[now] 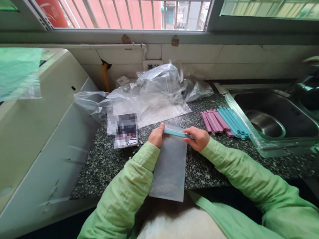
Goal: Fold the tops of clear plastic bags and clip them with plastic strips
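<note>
Two hands at the top edge of one clear rectangular plastic bag (169, 164) lying on the speckled dark granite desk (100, 161), its lower end hanging over the front edge; left hand (156, 136) pinching the left end of a teal plastic sealing strip (178, 133) across the bag's mouth; right hand (198, 138) pinching its right end; loose pink and teal strips (225, 121) just right, beside the steel sink (275, 118); crumpled clear bags (150, 93) behind
</note>
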Motion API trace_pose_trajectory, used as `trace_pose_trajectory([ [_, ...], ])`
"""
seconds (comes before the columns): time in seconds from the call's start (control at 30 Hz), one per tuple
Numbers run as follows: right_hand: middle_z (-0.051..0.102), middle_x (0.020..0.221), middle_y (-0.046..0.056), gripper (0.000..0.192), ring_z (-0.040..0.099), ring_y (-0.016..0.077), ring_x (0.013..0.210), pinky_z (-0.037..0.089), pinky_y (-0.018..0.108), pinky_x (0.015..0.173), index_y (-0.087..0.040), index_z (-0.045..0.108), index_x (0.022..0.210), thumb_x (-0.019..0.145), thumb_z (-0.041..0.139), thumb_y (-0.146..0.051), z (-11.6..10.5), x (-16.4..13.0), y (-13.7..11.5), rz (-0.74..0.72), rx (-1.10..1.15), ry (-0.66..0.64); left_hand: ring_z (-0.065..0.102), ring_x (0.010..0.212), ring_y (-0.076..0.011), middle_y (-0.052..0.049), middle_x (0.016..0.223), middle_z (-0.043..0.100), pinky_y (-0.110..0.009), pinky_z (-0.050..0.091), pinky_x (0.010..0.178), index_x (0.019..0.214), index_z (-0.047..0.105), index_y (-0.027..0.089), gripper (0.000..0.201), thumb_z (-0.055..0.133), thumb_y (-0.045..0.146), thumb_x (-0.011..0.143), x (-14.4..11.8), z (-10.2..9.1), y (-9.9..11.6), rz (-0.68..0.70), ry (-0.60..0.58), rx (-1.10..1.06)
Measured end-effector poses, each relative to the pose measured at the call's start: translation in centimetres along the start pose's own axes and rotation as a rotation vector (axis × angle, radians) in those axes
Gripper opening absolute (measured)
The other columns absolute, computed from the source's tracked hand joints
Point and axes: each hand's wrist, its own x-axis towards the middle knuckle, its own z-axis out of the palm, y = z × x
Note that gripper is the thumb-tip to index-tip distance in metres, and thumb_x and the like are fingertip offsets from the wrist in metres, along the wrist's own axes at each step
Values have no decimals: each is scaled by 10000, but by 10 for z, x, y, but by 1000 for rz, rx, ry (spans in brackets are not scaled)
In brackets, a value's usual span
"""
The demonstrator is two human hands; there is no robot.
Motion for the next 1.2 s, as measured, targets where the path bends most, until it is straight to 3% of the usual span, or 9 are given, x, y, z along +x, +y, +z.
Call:
trace_pose_trajectory([
  [0.13,587,739,59,178,553,135,651,454,226,591,-164,545,898,836,434,-289,5,4,-5,-58,-122,70,337,466,-101,17,417,395,-260,319,498,388,353,191,535,399,594,737,-2,1,2,2,-52,-11],
  [0.3,571,757,66,129,535,147,698,470,252,639,-165,562,838,798,502,-271,4,11,-9,-53,-95,168,395,459,-109,-3,421,455,-255,326,481,420,432,173,557,382,641,718,-4,2,3,8,-76,-45],
  [0.6,546,702,50,72,509,145,666,467,276,601,-170,593,765,750,569,-236,2,10,-14,-49,-3,289,378,452,-103,10,424,428,-255,319,488,430,387,187,540,346,632,734,-5,4,-3,38,-108,-65],
  [0.87,552,695,47,67,511,145,657,463,277,587,-171,604,768,742,583,-229,3,9,-15,-40,16,310,425,500,-116,-10,472,503,-256,385,579,436,446,179,549,319,611,751,-6,3,0,14,-86,-54],
  [1.2,551,696,51,95,526,153,671,468,290,594,-180,611,759,758,557,-257,2,9,-16,33,40,266,421,476,-113,3,440,476,-248,381,559,432,462,174,510,338,484,818,-3,6,-4,-39,-87,-178],
])
